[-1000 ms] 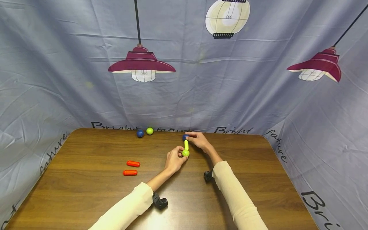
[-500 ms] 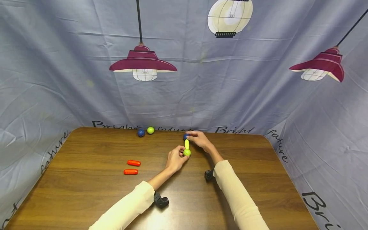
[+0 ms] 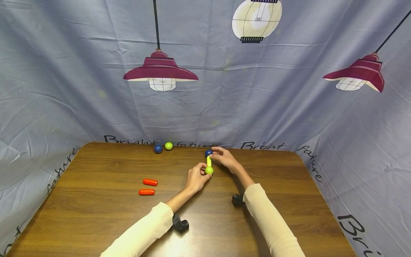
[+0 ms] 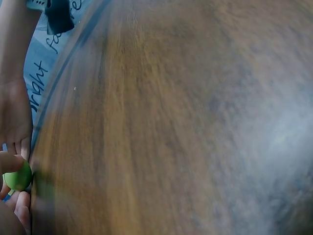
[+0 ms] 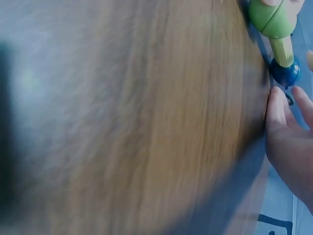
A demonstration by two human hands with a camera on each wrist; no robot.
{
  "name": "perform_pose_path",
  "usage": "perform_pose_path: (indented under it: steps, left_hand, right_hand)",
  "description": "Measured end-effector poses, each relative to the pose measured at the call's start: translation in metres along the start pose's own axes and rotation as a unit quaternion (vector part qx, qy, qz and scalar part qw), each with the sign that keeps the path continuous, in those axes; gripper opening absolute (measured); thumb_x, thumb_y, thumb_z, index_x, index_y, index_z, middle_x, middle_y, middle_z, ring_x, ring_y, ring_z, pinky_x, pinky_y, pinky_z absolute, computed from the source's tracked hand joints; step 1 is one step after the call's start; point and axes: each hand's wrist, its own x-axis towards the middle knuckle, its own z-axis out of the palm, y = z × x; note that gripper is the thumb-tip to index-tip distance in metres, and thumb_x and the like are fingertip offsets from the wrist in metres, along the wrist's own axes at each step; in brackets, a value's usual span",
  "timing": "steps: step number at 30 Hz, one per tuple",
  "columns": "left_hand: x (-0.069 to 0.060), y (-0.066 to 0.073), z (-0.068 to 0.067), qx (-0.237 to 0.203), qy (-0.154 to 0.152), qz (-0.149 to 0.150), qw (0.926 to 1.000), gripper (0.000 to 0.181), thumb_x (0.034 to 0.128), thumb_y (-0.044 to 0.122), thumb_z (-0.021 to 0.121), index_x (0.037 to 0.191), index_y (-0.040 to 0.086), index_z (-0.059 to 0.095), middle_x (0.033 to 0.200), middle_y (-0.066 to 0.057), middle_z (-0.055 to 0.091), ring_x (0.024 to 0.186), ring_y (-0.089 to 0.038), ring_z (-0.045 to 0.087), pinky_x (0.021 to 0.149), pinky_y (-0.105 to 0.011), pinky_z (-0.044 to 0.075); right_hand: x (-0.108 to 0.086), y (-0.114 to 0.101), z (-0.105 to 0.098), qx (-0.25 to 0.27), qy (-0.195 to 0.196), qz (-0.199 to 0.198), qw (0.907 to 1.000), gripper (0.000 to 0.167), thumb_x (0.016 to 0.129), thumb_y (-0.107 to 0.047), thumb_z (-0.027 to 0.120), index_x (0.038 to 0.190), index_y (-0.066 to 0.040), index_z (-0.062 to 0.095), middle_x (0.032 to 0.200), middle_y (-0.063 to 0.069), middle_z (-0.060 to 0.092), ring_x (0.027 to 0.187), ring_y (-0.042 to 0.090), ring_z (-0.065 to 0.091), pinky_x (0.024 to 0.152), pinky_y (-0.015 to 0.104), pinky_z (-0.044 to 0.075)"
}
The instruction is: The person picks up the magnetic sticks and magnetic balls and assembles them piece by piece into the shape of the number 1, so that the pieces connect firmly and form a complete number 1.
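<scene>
Lower centre, the left hand [image 3: 196, 178] pinches a green ball [image 3: 209, 170]; a yellow rod [image 3: 209, 162] joins it to a blue ball [image 3: 208, 153] near the upper table edge [image 3: 266, 150]. The right hand [image 3: 226, 160] is loose, tabletop [image 3: 285, 185] stretching rightward.

Far edge, left of centre: glossy blue ball [image 3: 158, 149], with a lime-green ball [image 3: 168, 146] just beside it, small gap. Nearer, same side: two red rounded rods [image 3: 146, 192] lying flat, roughly parallel, apart. All on a brown wood-grain table [image 3: 80, 214], rounded far corners, glare at the near middle. Grey-blue wrinkled cloth [image 3: 208, 110] behind and on both sides. Prints on it: two maroon lamps [image 3: 160, 69] on black cords, cream lantern [image 3: 257, 19] between them, black "Bright"/"fature" lettering [image 3: 263, 145] low down.
</scene>
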Motion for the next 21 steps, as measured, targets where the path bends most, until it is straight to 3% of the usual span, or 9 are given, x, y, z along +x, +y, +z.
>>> perform_pose_path:
  steps: [14, 21]
  left_hand:
    - [0.0, 0.001, -0.001, -0.007, -0.003, 0.0, 1.0, 0.031, 0.082, 0.004, 0.08, 0.109, -0.001, 0.065, 0.097, -0.01, 0.069, 0.085, -0.02, 0.062, 0.076, -0.033, 0.054]
    - [0.0, 0.001, -0.001, -0.002, 0.003, 0.007, 1.0, 0.032, 0.0816, 0.004, 0.081, 0.109, -0.001, 0.066, 0.096, -0.01, 0.069, 0.085, -0.021, 0.063, 0.076, -0.033, 0.054]
  right_hand:
    - [-0.03, 0.005, 0.01, 0.046, 0.015, -0.005, 0.9988, 0.058, 0.093, -0.02, 0.072, 0.143, -0.002, 0.048, 0.134, 0.02, 0.053, 0.123, 0.033, 0.051, 0.104, 0.046, 0.044]
    - [-0.047, 0.006, 0.02, 0.06, 0.018, -0.009, 0.998, 0.042, 0.09, -0.012, 0.075, 0.126, 0.003, 0.058, 0.12, 0.016, 0.063, 0.11, 0.028, 0.062, 0.094, 0.037, 0.051]
